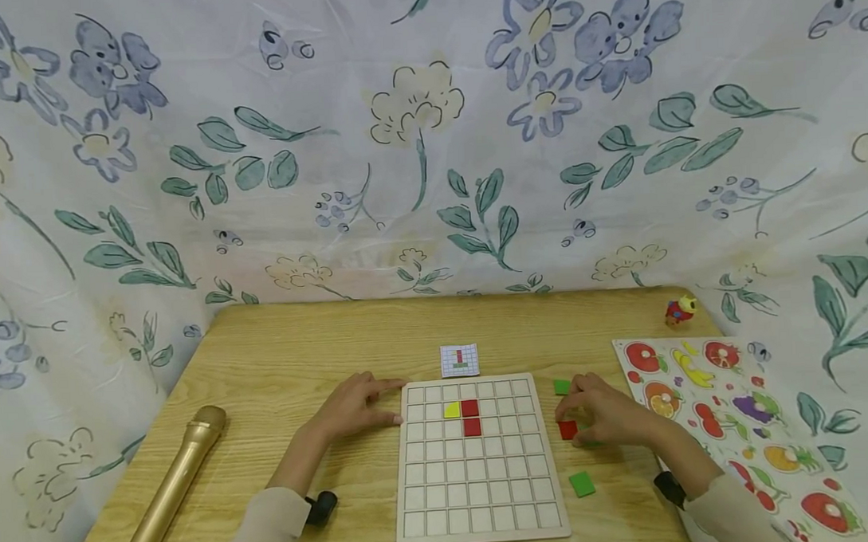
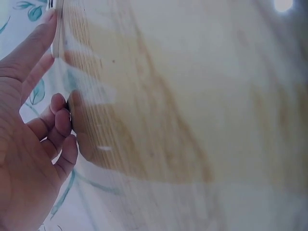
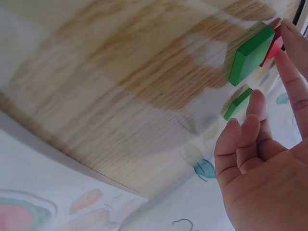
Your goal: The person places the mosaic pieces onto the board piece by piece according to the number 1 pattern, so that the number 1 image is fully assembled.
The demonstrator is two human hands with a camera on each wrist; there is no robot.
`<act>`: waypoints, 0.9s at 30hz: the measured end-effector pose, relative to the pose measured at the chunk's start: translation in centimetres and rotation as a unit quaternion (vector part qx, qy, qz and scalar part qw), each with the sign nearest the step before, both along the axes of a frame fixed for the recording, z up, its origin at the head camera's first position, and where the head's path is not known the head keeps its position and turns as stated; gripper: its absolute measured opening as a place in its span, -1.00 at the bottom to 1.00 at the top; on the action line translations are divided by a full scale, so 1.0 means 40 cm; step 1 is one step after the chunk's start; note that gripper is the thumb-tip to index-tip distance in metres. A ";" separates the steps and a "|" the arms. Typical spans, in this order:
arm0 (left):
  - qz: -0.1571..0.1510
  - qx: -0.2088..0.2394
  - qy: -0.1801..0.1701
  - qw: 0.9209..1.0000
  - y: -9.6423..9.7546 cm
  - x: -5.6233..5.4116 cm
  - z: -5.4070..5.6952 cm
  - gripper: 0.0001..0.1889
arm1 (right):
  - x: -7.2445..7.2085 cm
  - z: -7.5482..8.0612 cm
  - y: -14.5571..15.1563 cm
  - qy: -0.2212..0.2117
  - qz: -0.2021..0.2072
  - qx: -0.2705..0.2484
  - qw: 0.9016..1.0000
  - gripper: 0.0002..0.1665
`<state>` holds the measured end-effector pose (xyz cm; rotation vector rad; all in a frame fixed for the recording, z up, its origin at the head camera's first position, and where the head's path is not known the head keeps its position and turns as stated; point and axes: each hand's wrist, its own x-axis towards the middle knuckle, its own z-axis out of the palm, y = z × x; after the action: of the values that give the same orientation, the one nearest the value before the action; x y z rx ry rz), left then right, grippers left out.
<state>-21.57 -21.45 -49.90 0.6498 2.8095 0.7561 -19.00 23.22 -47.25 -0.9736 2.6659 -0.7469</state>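
The board [image 1: 459, 493] with little squares lies on the wooden surface [image 1: 300, 339]. The left hand [image 1: 356, 405] is beside its left edge, near the far corner. Its thumb and pointing finger are stretched out to the board's edge, and its other fingers are bent softly. It has hold of nothing.

The right hand [image 1: 604, 416] is just right of the board. Its thumb and pointing finger are almost closed, pinching a red tile [image 1: 568, 430]. Green tiles [image 1: 582, 483] lie around that hand, also right of the board.

On the board, toward its far edge, sit two more red tiles [image 1: 471, 427], one behind the other. A yellow tile [image 1: 452, 410] is left of the farther one.

A small picture card [image 1: 459, 360] lies just past the board's far edge. A gold microphone [image 1: 176, 479] is well to the board's left, and a fruit sheet [image 1: 733, 404] is to its right.
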 end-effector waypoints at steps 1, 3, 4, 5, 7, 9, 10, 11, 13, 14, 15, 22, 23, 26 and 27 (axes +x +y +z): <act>0.000 0.000 0.000 1.000 0.000 0.000 0.000 -0.32 | 0.000 0.000 0.000 0.001 0.001 -0.001 1.000 -0.64; 0.000 -0.002 0.000 1.000 0.000 0.000 0.000 -0.32 | -0.001 -0.001 0.000 0.000 0.000 0.001 1.000 -0.64; 0.000 -0.004 0.000 1.000 0.000 0.000 0.000 -0.32 | -0.001 -0.001 -0.001 -0.002 -0.002 0.003 1.000 -0.64; 0.000 -0.005 0.000 1.000 0.000 0.000 0.000 -0.32 | -0.002 -0.002 -0.001 -0.003 -0.004 0.004 1.000 -0.65; 0.000 -0.007 0.000 1.000 0.000 0.000 0.000 -0.32 | -0.002 -0.003 -0.003 -0.003 -0.006 0.004 1.000 -0.66; 0.000 -0.008 0.000 1.000 0.000 -0.001 -0.001 -0.31 | -0.002 -0.006 -0.003 -0.004 -0.008 0.003 1.000 -0.67; -0.001 -0.008 0.001 1.000 0.000 -0.001 -0.001 -0.31 | -0.002 -0.008 -0.004 -0.002 -0.007 0.001 1.000 -0.68; -0.001 -0.008 0.001 1.000 0.000 -0.001 -0.001 -0.31 | -0.002 -0.009 -0.004 0.000 -0.006 -0.002 1.000 -0.69; -0.002 -0.009 0.001 1.000 0.001 -0.002 -0.001 -0.31 | -0.002 -0.012 -0.005 0.001 -0.005 -0.006 1.000 -0.70; -0.003 -0.009 0.002 1.000 0.001 -0.002 0.000 -0.31 | -0.002 -0.014 -0.005 0.003 -0.006 -0.005 1.000 -0.71; -0.003 -0.009 0.002 1.000 0.001 -0.002 0.000 -0.31 | -0.003 -0.016 -0.005 0.005 -0.006 -0.006 1.000 -0.71; 0.000 -0.008 0.002 1.000 0.002 0.000 0.001 -0.31 | 0.001 -0.026 -0.007 0.015 -0.014 -0.009 1.000 -0.73; 0.001 -0.008 0.001 1.000 0.001 0.000 0.001 -0.31 | 0.002 -0.027 -0.007 0.018 -0.016 -0.010 1.000 -0.73; 0.003 -0.008 0.001 1.000 0.001 0.001 0.000 -0.31 | 0.004 -0.030 -0.009 0.027 -0.020 -0.008 0.999 -0.74; 0.003 -0.009 0.000 1.000 0.001 0.001 0.001 -0.31 | 0.006 -0.030 -0.010 0.030 -0.023 -0.006 0.999 -0.74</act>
<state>-21.53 -21.40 -49.87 0.6383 2.8168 0.7313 -18.78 22.82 -48.46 -0.9556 2.7465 -0.7552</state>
